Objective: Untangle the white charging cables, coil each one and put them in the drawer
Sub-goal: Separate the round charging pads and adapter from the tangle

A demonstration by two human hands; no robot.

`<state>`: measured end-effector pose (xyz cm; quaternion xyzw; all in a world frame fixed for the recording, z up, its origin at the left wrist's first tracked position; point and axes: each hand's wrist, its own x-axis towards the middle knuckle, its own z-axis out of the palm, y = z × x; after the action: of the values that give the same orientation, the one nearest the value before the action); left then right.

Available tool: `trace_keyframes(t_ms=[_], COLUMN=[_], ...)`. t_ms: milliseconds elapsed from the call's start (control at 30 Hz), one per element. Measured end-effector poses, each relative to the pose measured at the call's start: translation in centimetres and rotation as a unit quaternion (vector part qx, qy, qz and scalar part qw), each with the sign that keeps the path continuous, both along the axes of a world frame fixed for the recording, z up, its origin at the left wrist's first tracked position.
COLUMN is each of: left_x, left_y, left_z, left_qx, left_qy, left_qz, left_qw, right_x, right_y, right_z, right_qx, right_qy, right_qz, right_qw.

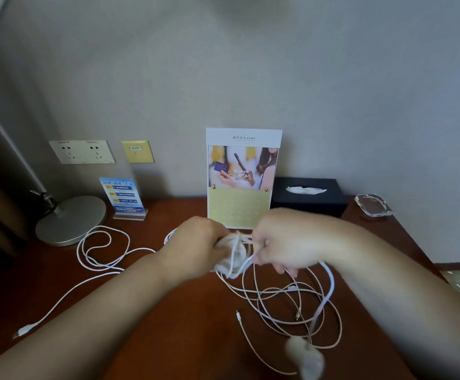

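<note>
Both hands met just above the middle of the reddish-brown wooden worktop (185,325); the left hand (196,245) had its grip closed around a pale, rounded bundle (230,256), seemingly a part-wound coil or a knot of cable, though motion blur left it unclear which; the right hand (281,245) had its grip pinched on the thin white strands that ran out of that bundle, probably to feed or tease them while the left held the mass steady. Below and to the right of the hands, a loose tangle of white charging cables (292,300) sprawled over the near right of the worktop, thin and supple, some strands smooth, others looking braided and faintly beige, with small plug ends lying free. Another white cable (100,256) lay apart on the left in open loops beside the round brushed-metal lamp base (69,220), its tail trailing to a connector at the near left edge. A blurred pale lump (305,357) lay at the near edge; I could not tell what it was. No drawer was in view; by my judgement the task stood at the untangling and first coiling.
</note>
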<state>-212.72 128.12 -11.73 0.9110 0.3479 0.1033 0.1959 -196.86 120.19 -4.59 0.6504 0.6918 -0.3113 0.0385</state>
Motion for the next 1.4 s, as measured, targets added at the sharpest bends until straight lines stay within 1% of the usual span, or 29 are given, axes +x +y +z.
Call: trace_keyframes(t_ms=[100,167,200,233,267,300,333,367,400,433,467,500,533,600,633,667,733,767,833,867,900,933,1000,1033,1167,1200,1267,1333,1400], left_x=[0.1,-0.5,-0.8,-1.1,-1.2,-1.1,-0.9,-0.6,-0.2,0.1,0.3,0.3,0.3,-0.2,-0.6,-1.0,-1.8,-2.0,-1.9,-1.8,-1.6,-1.5,-1.4,-1.5,-1.8,-1.9,-2.0,-2.0,-1.8], left_y=[-1.3,-1.6,-1.8,-2.0,-2.3,-2.6,-2.8,-2.8,-2.6,-2.3,-1.9,-1.6,-1.2,-0.6,-0.2,0.1,0.6,0.6,0.3,0.1,-0.1,-0.2,-0.2,-0.1,-0.3,-0.3,-0.3,-0.3,-0.4], left_z=[1.5,2.2,2.6,3.1,3.5,4.0,4.4,4.6,4.6,4.6,4.4,4.2,3.9,2.8,2.2,1.6,0.3,-0.5,-2.2,-2.9,-3.4,-3.8,-4.0,-4.0,-4.0,-4.1,-4.4,-4.9,-5.2], left_qx=[-0.127,-0.200,-0.238,-0.280,-0.322,-0.359,-0.380,-0.390,-0.392,-0.389,-0.377,-0.351,-0.305,-0.180,-0.118,-0.063,0.033,0.065,0.083,0.087,0.084,0.073,0.018,-0.014,-0.066,-0.077,-0.105,-0.150,-0.211], left_qy=[0.001,-0.039,-0.077,-0.131,-0.200,-0.278,-0.354,-0.423,-0.481,-0.525,-0.550,-0.555,-0.542,-0.476,-0.437,-0.400,-0.316,-0.270,-0.188,-0.153,-0.121,-0.095,-0.059,-0.055,-0.073,-0.080,-0.085,-0.085,-0.094], left_qz=[-0.130,-0.168,-0.177,-0.180,-0.178,-0.167,-0.139,-0.099,-0.048,0.008,0.063,0.112,0.155,0.206,0.225,0.242,0.256,0.251,0.223,0.205,0.182,0.157,0.110,0.102,0.141,0.150,0.165,0.179,0.195], left_qw=[0.983,0.965,0.952,0.934,0.908,0.875,0.843,0.812,0.783,0.757,0.742,0.745,0.768,0.836,0.863,0.882,0.913,0.927,0.953,0.963,0.972,0.980,0.992,0.993,0.985,0.982,0.977,0.969,0.953], right_x=[0.6,1.5,2.1,2.7,3.1,3.4,3.4,3.4,3.2,2.9,2.5,2.1,1.7,0.9,0.4,0.0,-0.2,-0.1,0.2,0.1,-0.2,-0.4,-0.5,-0.4,0.1,0.3,0.7,0.8,0.7], right_y=[0.3,0.7,0.8,1.0,1.2,1.4,1.5,1.6,1.5,1.4,1.1,0.9,0.6,0.1,-0.2,-0.6,-1.2,-1.4,-1.3,-1.2,-1.0,-0.8,-0.5,-0.2,0.4,0.4,0.5,0.7,0.9], right_z=[2.1,2.7,2.6,1.9,1.2,0.2,-0.8,-1.8,-2.6,-3.1,-3.5,-3.8,-4.1,-5.3,-6.0,-6.6,-7.5,-7.6,-7.3,-6.9,-6.4,-6.1,-5.2,-4.7,-4.3,-4.4,-5.1,-5.4,-5.4], right_qx=[0.029,0.033,0.022,0.003,-0.017,-0.028,-0.024,-0.013,-0.005,-0.003,-0.004,-0.007,-0.007,-0.003,-0.010,-0.031,-0.066,-0.076,-0.095,-0.109,-0.127,-0.148,-0.171,-0.176,-0.202,-0.210,-0.230,-0.236,-0.194], right_qy=[0.029,0.081,0.139,0.219,0.312,0.401,0.471,0.522,0.548,0.553,0.542,0.525,0.497,0.407,0.351,0.306,0.262,0.247,0.215,0.227,0.266,0.322,0.424,0.466,0.583,0.611,0.667,0.710,0.735], right_qz=[0.038,0.044,0.030,0.005,-0.025,-0.051,-0.071,-0.093,-0.122,-0.156,-0.182,-0.193,-0.192,-0.176,-0.164,-0.154,-0.161,-0.166,-0.149,-0.139,-0.142,-0.155,-0.195,-0.217,-0.311,-0.324,-0.321,-0.305,-0.329], right_qw=[0.998,0.995,0.990,0.976,0.949,0.914,0.879,0.848,0.828,0.819,0.821,0.829,0.846,0.896,0.922,0.939,0.949,0.952,0.960,0.958,0.945,0.922,0.868,0.840,0.723,0.691,0.632,0.588,0.559])
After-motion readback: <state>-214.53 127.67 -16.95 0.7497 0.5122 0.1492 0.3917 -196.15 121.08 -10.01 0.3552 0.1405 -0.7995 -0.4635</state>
